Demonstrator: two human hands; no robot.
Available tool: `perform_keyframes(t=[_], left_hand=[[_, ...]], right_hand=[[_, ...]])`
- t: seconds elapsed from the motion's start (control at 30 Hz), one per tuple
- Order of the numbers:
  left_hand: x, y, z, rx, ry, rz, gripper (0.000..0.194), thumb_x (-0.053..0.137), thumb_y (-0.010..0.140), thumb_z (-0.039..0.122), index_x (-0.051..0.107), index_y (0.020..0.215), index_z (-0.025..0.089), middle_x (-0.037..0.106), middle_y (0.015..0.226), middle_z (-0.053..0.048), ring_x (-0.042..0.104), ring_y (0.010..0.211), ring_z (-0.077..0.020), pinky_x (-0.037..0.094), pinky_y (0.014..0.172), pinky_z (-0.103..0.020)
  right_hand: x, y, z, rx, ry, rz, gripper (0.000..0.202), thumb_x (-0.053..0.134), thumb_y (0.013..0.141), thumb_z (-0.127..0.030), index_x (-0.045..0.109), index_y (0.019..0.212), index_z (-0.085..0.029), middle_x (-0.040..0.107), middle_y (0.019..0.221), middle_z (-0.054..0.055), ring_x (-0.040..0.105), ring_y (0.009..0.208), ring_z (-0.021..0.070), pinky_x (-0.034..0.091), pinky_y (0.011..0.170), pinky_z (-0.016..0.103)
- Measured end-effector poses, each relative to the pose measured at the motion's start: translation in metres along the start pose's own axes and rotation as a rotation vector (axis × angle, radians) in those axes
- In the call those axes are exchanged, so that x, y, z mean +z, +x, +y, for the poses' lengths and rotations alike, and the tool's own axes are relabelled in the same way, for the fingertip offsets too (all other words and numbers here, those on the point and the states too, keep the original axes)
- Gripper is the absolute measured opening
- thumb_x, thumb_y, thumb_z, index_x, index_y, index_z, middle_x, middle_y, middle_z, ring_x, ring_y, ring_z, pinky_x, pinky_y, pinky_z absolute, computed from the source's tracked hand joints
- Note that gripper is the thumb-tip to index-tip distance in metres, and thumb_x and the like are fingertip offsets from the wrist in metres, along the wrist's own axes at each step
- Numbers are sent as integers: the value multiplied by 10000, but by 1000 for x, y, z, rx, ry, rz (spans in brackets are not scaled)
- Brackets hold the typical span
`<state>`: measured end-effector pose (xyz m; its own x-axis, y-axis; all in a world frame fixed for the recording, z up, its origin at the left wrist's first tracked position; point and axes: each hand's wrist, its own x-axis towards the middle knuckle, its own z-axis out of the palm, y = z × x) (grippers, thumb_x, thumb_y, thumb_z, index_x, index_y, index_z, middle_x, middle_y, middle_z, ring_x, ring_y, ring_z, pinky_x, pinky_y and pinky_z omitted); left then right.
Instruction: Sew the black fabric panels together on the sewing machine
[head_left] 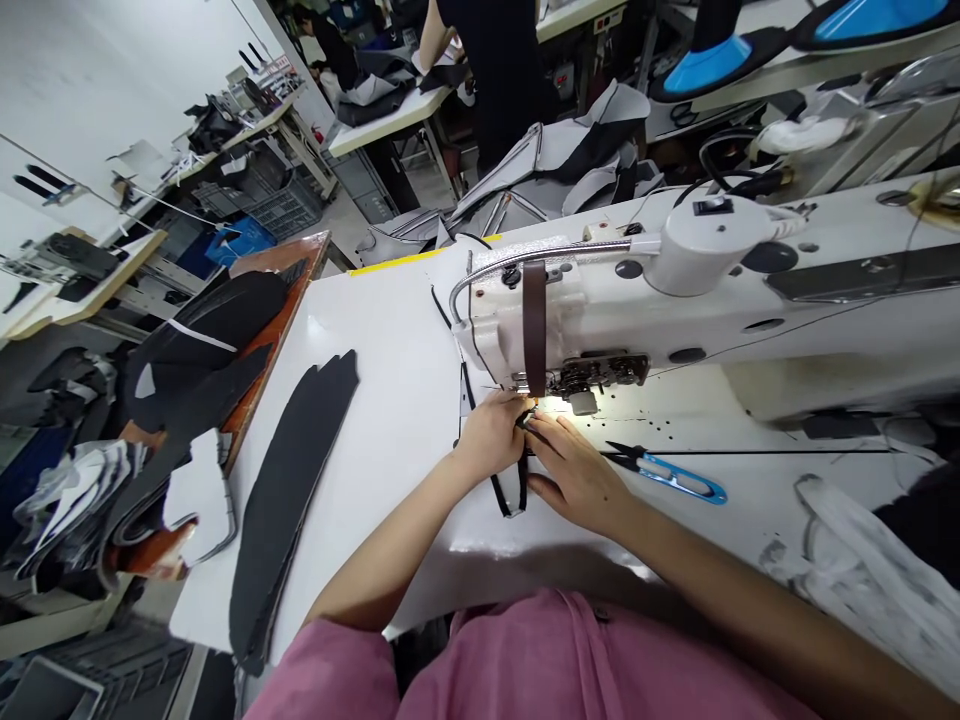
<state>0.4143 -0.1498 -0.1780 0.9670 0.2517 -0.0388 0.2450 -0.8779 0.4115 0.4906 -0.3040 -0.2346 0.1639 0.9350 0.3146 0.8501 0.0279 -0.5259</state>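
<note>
Both my hands meet at the needle area of a white sewing machine (675,290) on a white table (390,400). My left hand (491,435) pinches a narrow black strap (517,490) just under the presser foot. My right hand (574,470) lies flat beside it, fingers pressing the same strap, which loops down between the hands. The machine's lamp lights the spot. The needle is hidden behind my fingers.
Blue-handled thread snips (675,478) lie right of my right hand. A long dark fabric panel (289,500) lies on the table's left part. Stacked dark pieces (195,350) sit on a side board at left. A person (495,70) stands at a far table.
</note>
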Motion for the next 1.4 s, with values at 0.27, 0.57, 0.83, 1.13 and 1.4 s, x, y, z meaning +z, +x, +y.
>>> perform_keyframes(t=[0.27, 0.57, 0.83, 1.13, 1.4], left_hand=[[-3, 3, -1, -31, 33, -20, 345, 438, 690, 48, 627, 944, 184, 651, 900, -62, 567, 909, -213, 481, 782, -308], [1, 6, -16, -131, 45, -1, 333, 558, 769, 259, 661, 1085, 266, 660, 1027, -22, 611, 931, -205, 499, 801, -309], [-17, 23, -24, -197, 194, -77, 214, 549, 715, 203, 695, 870, 189, 674, 853, -55, 623, 771, -194, 473, 662, -266], [-21, 16, -21, 114, 344, -197, 250, 453, 825, 139, 665, 927, 223, 672, 897, -48, 625, 856, -186, 465, 711, -270], [-5, 0, 19, -42, 406, -246, 287, 496, 746, 107, 565, 1025, 104, 609, 965, -126, 635, 756, -236, 491, 602, -317]], right_hand=[[-2, 0, -2, -21, -17, 61, 409, 495, 854, -230, 460, 1242, -103, 499, 1258, 168, 419, 1229, 288, 334, 1046, 504], [-53, 6, 52, 316, -443, 167, 174, 446, 846, -196, 574, 936, -120, 615, 918, 128, 538, 931, 262, 377, 924, 457], [-40, 3, 8, 220, -344, 354, 221, 460, 857, -148, 592, 1033, -167, 623, 1060, 109, 547, 1015, 248, 430, 876, 404], [15, 38, -8, -43, -264, 70, 308, 401, 811, -14, 660, 932, -130, 664, 972, 122, 592, 987, 230, 466, 939, 396], [-24, 12, 14, -207, -262, -2, 322, 404, 790, -9, 659, 957, -115, 664, 1008, 103, 592, 1011, 213, 487, 941, 369]])
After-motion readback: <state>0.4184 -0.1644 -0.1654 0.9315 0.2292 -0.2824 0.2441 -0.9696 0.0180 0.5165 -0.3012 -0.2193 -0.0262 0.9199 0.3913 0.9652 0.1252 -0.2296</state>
